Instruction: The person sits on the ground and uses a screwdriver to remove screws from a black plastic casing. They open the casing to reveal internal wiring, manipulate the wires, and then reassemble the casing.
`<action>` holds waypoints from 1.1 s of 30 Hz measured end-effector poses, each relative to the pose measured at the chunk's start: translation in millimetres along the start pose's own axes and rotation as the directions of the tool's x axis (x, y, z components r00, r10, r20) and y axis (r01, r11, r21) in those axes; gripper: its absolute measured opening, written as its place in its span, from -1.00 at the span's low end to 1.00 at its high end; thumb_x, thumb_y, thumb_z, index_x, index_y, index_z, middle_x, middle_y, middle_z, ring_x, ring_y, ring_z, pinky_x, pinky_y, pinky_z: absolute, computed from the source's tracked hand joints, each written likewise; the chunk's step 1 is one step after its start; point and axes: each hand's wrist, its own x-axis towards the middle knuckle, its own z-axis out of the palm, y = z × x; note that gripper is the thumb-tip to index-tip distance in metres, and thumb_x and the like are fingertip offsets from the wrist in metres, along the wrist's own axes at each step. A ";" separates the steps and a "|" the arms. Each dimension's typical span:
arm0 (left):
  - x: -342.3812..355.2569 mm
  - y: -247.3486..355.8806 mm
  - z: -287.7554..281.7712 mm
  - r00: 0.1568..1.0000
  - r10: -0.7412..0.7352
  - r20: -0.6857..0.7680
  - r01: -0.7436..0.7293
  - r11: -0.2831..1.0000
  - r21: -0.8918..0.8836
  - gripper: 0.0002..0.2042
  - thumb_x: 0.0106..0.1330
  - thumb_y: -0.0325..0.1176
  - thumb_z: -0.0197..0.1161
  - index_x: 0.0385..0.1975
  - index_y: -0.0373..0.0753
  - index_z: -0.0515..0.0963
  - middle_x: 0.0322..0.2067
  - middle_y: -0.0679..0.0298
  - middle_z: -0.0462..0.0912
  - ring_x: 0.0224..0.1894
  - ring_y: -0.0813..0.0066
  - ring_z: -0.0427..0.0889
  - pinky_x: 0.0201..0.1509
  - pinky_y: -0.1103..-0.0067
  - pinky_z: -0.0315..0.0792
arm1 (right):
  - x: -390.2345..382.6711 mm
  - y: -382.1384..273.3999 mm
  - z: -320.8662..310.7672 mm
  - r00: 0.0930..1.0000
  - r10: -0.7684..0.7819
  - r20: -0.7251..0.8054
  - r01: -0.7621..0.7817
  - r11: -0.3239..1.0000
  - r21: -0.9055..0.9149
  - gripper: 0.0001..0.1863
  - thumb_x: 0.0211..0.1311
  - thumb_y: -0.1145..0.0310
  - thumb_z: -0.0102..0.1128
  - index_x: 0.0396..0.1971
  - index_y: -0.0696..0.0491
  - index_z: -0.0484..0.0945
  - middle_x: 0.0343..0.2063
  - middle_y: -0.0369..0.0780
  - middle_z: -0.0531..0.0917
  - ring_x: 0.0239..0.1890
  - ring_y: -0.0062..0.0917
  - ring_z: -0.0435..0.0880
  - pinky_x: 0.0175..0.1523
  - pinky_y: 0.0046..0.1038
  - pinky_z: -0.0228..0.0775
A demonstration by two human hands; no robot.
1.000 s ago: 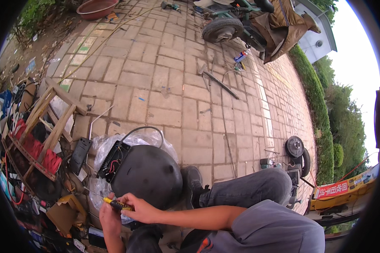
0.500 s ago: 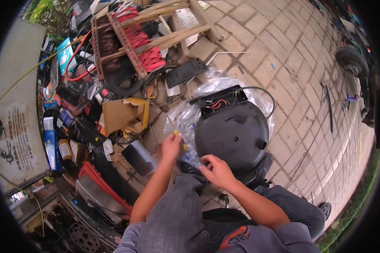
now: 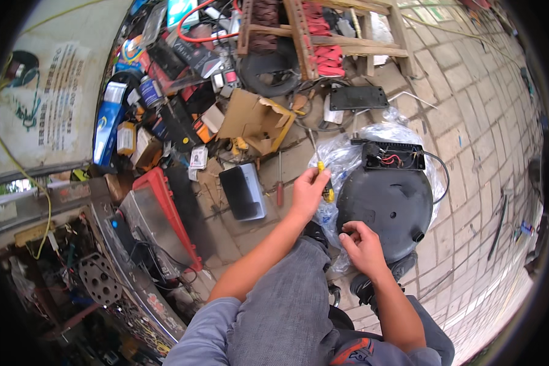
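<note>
My left hand is closed around a screwdriver with a yellow and dark handle, its thin shaft pointing up and away. Just right of it lies a large black round casing, with a small hole near its middle. My right hand is curled at the casing's near left edge, thumb and fingers together; whatever they may hold is hidden. At the casing's far side sits an uncovered black box with red wires inside and a black cable. Crumpled clear plastic film lies under and around the casing.
Left of my hands lie a second screwdriver with a reddish handle and a dark flat box. Beyond are a torn cardboard box, a black cover and a wooden frame. Piled clutter and a toolbox fill the left.
My view has swung left, so the scene sits further right in the picture. My left hand still grips the screwdriver; my right hand stays near the casing's edge with its fingers more curled.
</note>
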 end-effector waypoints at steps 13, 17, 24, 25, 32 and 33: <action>-29.7 -83.2 -104.8 0.994 0.090 -0.067 -0.006 0.636 0.771 -0.59 0.26 -0.04 0.23 -0.27 -0.35 0.57 -0.20 -0.07 0.61 -0.15 -0.05 0.61 -0.08 0.20 0.48 | -33.8 8.2 49.5 0.986 -0.157 0.050 0.162 0.980 -0.112 -0.83 0.15 0.51 0.24 -0.25 0.22 0.55 -0.57 -0.30 0.55 -0.53 -0.68 0.42 -0.35 -0.57 0.36; -68.5 -75.9 -125.8 0.966 0.234 -0.115 -0.059 0.625 0.778 -0.63 0.29 -0.09 0.18 -0.22 -0.35 0.57 -0.20 -0.08 0.61 -0.16 -0.07 0.61 -0.10 0.15 0.49 | -62.8 -13.6 56.3 0.962 -0.243 0.125 0.260 0.955 -0.140 -0.81 0.12 0.54 0.23 -0.24 0.22 0.55 -0.48 -0.27 0.58 -0.52 -0.65 0.42 -0.35 -0.55 0.35; -201.7 -57.6 -172.5 0.913 0.340 0.226 -0.405 0.685 0.606 -0.66 0.28 -0.15 0.17 -0.35 -0.39 0.58 -0.32 -0.12 0.62 -0.25 -0.10 0.59 -0.16 0.21 0.44 | -120.3 -89.6 48.9 0.862 -0.495 0.106 0.505 0.825 -0.255 -0.81 0.13 0.54 0.21 -0.25 0.25 0.54 -0.43 -0.22 0.62 -0.54 -0.65 0.44 -0.37 -0.54 0.36; -226.5 -42.3 -178.0 0.919 0.323 0.224 -0.392 0.713 0.581 -0.66 0.29 -0.15 0.16 -0.28 -0.38 0.60 -0.29 -0.11 0.63 -0.23 -0.06 0.61 -0.14 0.25 0.46 | -128.6 -97.0 45.5 0.841 -0.533 0.095 0.537 0.796 -0.279 -0.81 0.13 0.54 0.21 -0.24 0.25 0.54 -0.43 -0.22 0.62 -0.54 -0.65 0.44 -0.37 -0.53 0.36; -384.7 -58.4 -252.8 0.823 0.483 -0.300 -0.237 0.771 0.591 -0.70 0.26 -0.25 0.25 -0.17 -0.36 0.60 -0.34 0.13 0.66 -0.24 0.33 0.65 -0.17 0.44 0.50 | -193.5 -130.6 33.2 0.684 -0.726 0.074 0.694 0.616 -0.372 -0.82 0.16 0.51 0.23 -0.25 0.24 0.53 -0.41 -0.19 0.62 -0.52 -0.59 0.46 -0.34 -0.52 0.36; -402.1 -59.6 -260.6 0.818 0.465 -0.338 -0.231 0.804 0.548 -0.71 0.25 -0.25 0.26 -0.18 -0.35 0.60 -0.37 0.18 0.66 -0.30 0.39 0.64 -0.21 0.47 0.50 | -198.2 -134.1 25.1 0.643 -0.763 0.065 0.714 0.566 -0.413 -0.83 0.16 0.50 0.23 -0.26 0.23 0.53 -0.42 -0.19 0.61 -0.50 -0.57 0.46 -0.33 -0.49 0.37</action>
